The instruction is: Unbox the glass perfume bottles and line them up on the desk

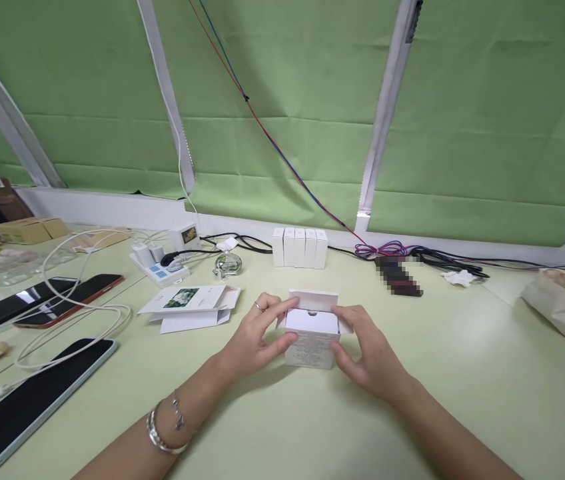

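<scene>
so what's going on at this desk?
A person holds a white box that stands on the table, one hand at each side. The left hand pinches its left edge near the top, and the right hand grips its right side. The top flap stands open. Behind it sit a row of boxes, a bottle and a flattened carton, all untouched.

the pale green table bears an open white box, small boxes, phones, a power strip and cables.
</scene>
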`<state>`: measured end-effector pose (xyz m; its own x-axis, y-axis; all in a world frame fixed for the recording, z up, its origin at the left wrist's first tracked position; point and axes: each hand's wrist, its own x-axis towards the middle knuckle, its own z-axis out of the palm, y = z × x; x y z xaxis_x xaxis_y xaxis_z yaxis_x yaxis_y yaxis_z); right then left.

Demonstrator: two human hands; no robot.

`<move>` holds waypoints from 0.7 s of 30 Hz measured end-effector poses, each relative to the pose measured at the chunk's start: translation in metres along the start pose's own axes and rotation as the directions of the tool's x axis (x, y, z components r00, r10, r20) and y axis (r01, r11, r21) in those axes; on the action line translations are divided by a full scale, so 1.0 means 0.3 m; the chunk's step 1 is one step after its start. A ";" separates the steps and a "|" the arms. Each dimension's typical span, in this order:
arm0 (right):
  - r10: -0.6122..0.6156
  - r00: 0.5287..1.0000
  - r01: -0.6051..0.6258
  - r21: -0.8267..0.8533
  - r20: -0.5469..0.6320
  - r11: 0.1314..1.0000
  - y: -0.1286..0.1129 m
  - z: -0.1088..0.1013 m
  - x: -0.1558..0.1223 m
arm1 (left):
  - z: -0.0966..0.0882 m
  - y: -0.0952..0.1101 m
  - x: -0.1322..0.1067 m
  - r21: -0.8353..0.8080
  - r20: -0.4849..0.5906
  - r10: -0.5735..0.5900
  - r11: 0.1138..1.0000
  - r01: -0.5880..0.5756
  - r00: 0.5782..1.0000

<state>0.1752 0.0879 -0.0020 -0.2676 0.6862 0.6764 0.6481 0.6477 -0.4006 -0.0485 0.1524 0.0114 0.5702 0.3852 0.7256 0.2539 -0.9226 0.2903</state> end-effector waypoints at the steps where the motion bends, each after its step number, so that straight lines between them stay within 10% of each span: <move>1: 0.026 1.000 -0.026 0.009 0.006 1.000 -0.003 0.003 -0.001 | 0.000 0.000 0.000 0.000 0.007 -0.016 1.000 0.016 1.000; 10: 0.046 0.996 -0.045 0.021 -0.082 0.999 -0.036 0.016 -0.001 | -0.004 0.010 0.006 0.006 0.001 -0.059 0.998 0.059 0.998; 21: -0.304 0.917 0.228 -0.286 -0.259 0.931 -0.033 0.034 -0.001 | -0.002 0.004 0.006 0.067 -0.051 0.060 0.996 -0.056 0.997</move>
<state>0.1615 0.0849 -0.0045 -0.2579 0.3464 0.9019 0.7458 0.6648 -0.0421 -0.0476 0.1520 0.0133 0.5434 0.3281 0.7727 0.2731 -0.9395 0.2069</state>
